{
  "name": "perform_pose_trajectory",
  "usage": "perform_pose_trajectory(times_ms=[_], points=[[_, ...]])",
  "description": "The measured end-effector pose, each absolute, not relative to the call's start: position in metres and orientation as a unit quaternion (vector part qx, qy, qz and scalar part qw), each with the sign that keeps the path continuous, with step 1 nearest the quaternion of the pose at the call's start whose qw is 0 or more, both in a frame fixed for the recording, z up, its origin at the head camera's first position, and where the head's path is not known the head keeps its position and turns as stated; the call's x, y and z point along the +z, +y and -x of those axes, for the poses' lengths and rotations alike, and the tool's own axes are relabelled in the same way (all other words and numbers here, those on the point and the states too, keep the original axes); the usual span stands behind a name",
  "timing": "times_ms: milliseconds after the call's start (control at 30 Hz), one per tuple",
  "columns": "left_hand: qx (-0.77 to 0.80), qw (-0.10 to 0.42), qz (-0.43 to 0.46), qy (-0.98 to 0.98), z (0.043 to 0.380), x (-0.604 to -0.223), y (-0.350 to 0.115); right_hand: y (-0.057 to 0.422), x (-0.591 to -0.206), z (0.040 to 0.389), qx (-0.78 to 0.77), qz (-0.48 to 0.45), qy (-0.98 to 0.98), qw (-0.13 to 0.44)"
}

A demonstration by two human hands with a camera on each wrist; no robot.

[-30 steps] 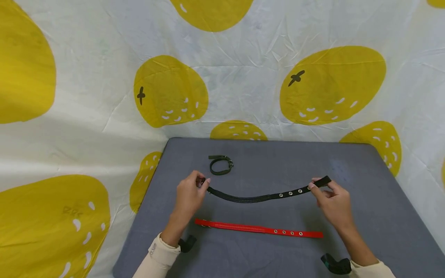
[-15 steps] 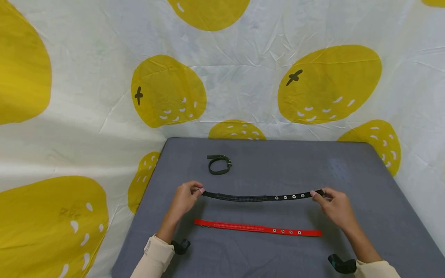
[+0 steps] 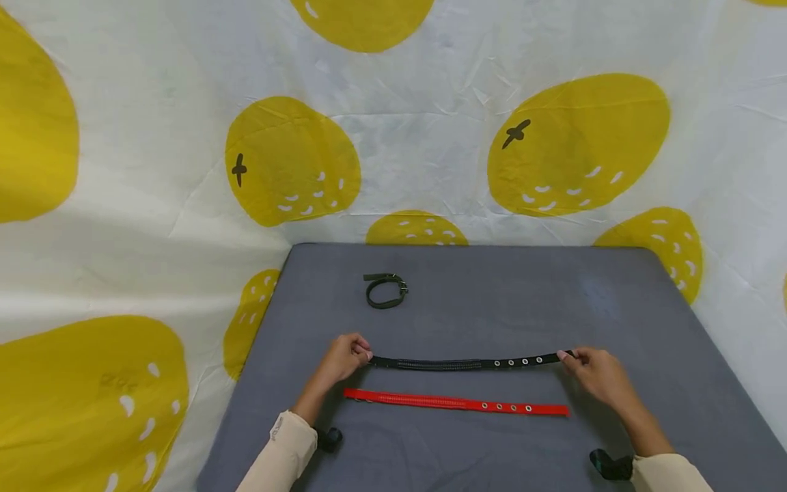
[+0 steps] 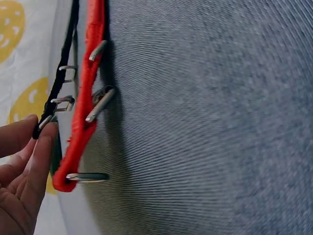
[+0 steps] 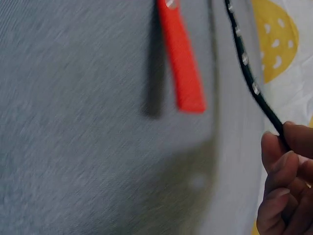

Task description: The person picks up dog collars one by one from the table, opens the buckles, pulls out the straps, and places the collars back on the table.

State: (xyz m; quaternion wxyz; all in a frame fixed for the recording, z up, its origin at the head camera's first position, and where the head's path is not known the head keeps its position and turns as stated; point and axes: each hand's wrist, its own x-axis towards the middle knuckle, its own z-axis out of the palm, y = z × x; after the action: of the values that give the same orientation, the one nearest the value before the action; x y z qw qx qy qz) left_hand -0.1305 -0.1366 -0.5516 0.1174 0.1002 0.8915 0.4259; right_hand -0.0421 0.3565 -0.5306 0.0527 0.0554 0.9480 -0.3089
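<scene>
Left grip (image 3: pixel 346 357) and right grip (image 3: pixel 599 374) were each pinched closed on one end of the black strap (image 3: pixel 439 365), nearly straight over the bench (image 3: pixel 492 301) beyond the red strap (image 3: pixel 455 402), so lowering both evenly seemed best.

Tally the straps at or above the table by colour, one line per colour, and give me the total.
Black strap: 1, held at its ends by the left hand and right hand
Red strap: 1, laid out lengthwise
Dark green strap: 1, curled into a loop
Total: 3
</scene>
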Motion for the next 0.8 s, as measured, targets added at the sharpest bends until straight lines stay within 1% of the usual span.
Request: perform_pose_trajectory(times_ms=[200, 467, 667, 800], points=[[0.379, 0.092, -0.091, 0.916, 0.129, -0.552, -0.138, 0.365, -0.549, 0.046, -0.299, -0.04, 0.95, 0.079], [0.309, 0.084, -0.043, 0.947, 0.132, -0.554, -0.141, 0.365, -0.563, 0.046, -0.266, -0.04, 0.96, 0.079], [0.251, 0.1, -0.005, 0.963, 0.133, -0.553, -0.144, 0.362, -0.567, 0.045, -0.245, -0.065, 0.962, 0.1], [0.231, 0.114, 0.0, 0.966, 0.132, -0.551, -0.146, 0.362, -0.57, 0.044, -0.247, -0.08, 0.96, 0.106]])
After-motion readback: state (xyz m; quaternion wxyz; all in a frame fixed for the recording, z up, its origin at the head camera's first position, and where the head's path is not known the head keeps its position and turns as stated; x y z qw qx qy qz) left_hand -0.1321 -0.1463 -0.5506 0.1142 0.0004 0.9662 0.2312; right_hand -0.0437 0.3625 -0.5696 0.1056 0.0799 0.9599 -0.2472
